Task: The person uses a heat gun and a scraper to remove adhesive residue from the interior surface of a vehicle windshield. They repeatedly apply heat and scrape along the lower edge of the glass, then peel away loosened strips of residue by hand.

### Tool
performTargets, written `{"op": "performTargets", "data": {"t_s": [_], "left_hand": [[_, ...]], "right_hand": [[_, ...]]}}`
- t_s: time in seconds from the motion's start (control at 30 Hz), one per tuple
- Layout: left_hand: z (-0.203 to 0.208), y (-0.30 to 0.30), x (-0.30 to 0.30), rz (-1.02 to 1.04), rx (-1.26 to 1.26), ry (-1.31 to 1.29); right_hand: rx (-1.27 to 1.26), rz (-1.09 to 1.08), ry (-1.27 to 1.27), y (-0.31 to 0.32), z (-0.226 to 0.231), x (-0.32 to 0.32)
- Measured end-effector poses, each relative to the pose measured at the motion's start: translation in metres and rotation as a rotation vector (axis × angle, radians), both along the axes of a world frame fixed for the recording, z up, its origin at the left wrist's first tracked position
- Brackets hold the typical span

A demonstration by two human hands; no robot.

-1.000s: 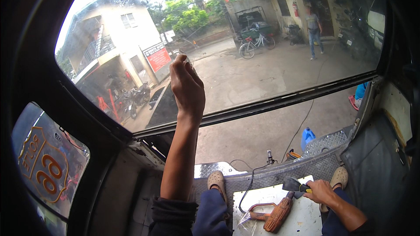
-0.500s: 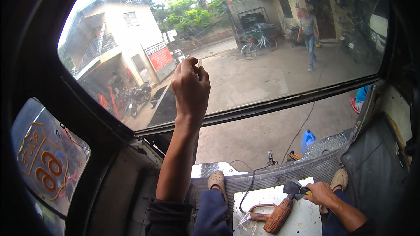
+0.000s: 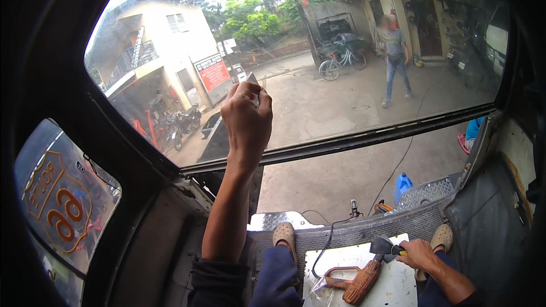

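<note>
My left hand (image 3: 247, 108) is raised in front of the large window pane (image 3: 341, 96), its fingers pinched around a thin greyish piece (image 3: 252, 79). What that piece is, I cannot make out. Low on the right, my right hand (image 3: 418, 254) grips a scraper (image 3: 382, 245) with a wide dark blade and a black and yellow handle. The blade is just above the nose of a worn orange heat gun (image 3: 360, 282), which lies on a white board (image 3: 392, 284) between my legs.
A black cord (image 3: 322, 250) runs from the heat gun past the ridged step. A blue jug (image 3: 402, 187) stands beside a metal tread plate (image 3: 426, 191). Beyond the glass, a person (image 3: 393, 59) walks near a bicycle (image 3: 341, 62). A smaller decorated window (image 3: 65, 204) is at left.
The view has shifted slightly. My left hand has turned a little, and more of the thin piece shows. Outside, the person has stepped nearer. The right hand stays on the scraper.
</note>
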State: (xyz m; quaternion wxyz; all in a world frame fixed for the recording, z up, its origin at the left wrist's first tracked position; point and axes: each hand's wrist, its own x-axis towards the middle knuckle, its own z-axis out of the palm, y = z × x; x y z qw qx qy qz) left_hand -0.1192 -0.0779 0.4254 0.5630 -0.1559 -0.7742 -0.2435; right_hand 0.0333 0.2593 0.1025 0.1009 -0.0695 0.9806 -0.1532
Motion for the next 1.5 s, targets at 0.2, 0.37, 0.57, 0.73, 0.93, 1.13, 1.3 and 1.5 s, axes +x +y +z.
{"op": "performTargets", "data": {"t_s": [0.2,0.37,0.57,0.73,0.93,1.13,1.3,1.5], "left_hand": [[-0.012,-0.011,-0.003,-0.249,0.228,-0.15],[-0.023,-0.027,-0.016,-0.545,0.289,-0.07],[-0.035,-0.04,-0.018,-0.696,0.348,-0.111],[-0.04,-0.047,-0.013,-0.803,0.388,-0.138],[-0.047,-0.052,-0.012,-0.924,0.443,-0.142],[-0.054,-0.064,-0.008,-0.973,0.468,-0.174],[-0.061,-0.073,-0.007,-1.021,0.492,-0.133],[-0.069,-0.083,-0.004,-1.054,0.503,-0.118]], "right_hand": [[0.004,-0.009,0.008,0.001,0.001,0.0],[-0.002,-0.03,0.001,0.003,-0.001,0.0],[0.011,-0.019,0.005,0.005,-0.007,-0.001],[0.045,-0.039,-0.032,0.003,-0.004,-0.002],[0.053,-0.062,-0.065,-0.001,0.001,-0.001],[0.032,-0.026,-0.034,0.002,-0.002,-0.002],[0.042,-0.032,-0.044,0.004,-0.008,-0.003],[0.039,-0.037,-0.025,0.005,-0.01,-0.002]]}}
